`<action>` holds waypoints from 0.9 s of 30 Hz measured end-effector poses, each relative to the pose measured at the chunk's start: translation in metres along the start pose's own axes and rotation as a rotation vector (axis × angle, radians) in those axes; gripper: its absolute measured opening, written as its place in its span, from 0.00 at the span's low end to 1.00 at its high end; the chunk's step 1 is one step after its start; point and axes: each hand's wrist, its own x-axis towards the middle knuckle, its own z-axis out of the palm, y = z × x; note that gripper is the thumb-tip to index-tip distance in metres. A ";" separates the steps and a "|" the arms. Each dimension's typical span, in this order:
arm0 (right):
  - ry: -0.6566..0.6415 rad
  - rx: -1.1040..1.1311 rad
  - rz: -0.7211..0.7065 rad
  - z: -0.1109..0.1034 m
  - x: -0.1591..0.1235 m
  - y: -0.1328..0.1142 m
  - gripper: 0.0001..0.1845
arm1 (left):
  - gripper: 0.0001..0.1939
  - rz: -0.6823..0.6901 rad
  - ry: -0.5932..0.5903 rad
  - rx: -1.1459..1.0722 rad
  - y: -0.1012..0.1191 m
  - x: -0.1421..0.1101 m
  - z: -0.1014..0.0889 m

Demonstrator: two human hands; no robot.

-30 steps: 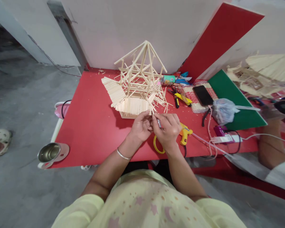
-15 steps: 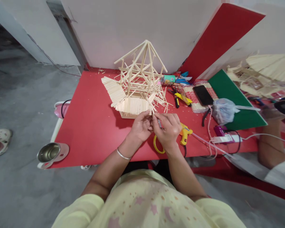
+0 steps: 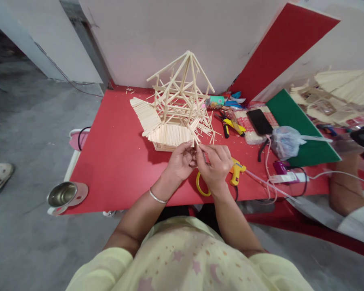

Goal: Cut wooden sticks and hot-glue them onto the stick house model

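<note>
A pavilion-like model of pale wooden sticks (image 3: 172, 135) stands at the middle of the table, with an open frame on top and slatted eave panels lower down. Both hands meet at its near right corner. My left hand (image 3: 181, 162) has its fingers curled, the tips by the slatted edge; what they pinch, if anything, is hidden. Thumb and forefinger of my right hand (image 3: 214, 163) are pressed together on the end of a thin wooden stick (image 3: 197, 140) at that corner. Loose sticks (image 3: 204, 125) lie behind and right of the model.
On the red table (image 3: 109, 161) are a yellow glue gun (image 3: 237, 171), a yellow tape ring (image 3: 198, 184), pliers (image 3: 225, 128), a phone (image 3: 259, 121) and a power strip (image 3: 289, 177). A metal-lined mug (image 3: 63, 196) stands at the front left corner. Another person's arm (image 3: 347, 182) is at right.
My right hand has shifted very slightly right, and its fingertips sit a little apart from the left ones. The model stays in place. At far left, the shoe on the floor has tilted.
</note>
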 end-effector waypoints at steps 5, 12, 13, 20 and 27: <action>-0.003 -0.005 0.014 0.000 -0.001 0.001 0.05 | 0.07 0.010 0.008 0.013 -0.001 0.001 -0.002; 0.010 -0.014 0.013 0.002 -0.001 0.002 0.04 | 0.09 0.035 -0.008 0.019 -0.002 -0.002 -0.001; 0.011 -0.001 0.011 0.002 -0.001 0.002 0.04 | 0.10 0.038 -0.006 0.017 -0.002 -0.002 -0.001; -0.022 0.044 0.064 0.002 -0.001 0.002 0.05 | 0.10 0.041 0.038 0.030 -0.001 -0.002 -0.001; 0.001 0.024 0.057 -0.008 -0.013 0.004 0.02 | 0.12 0.012 -0.012 0.158 -0.012 -0.008 -0.012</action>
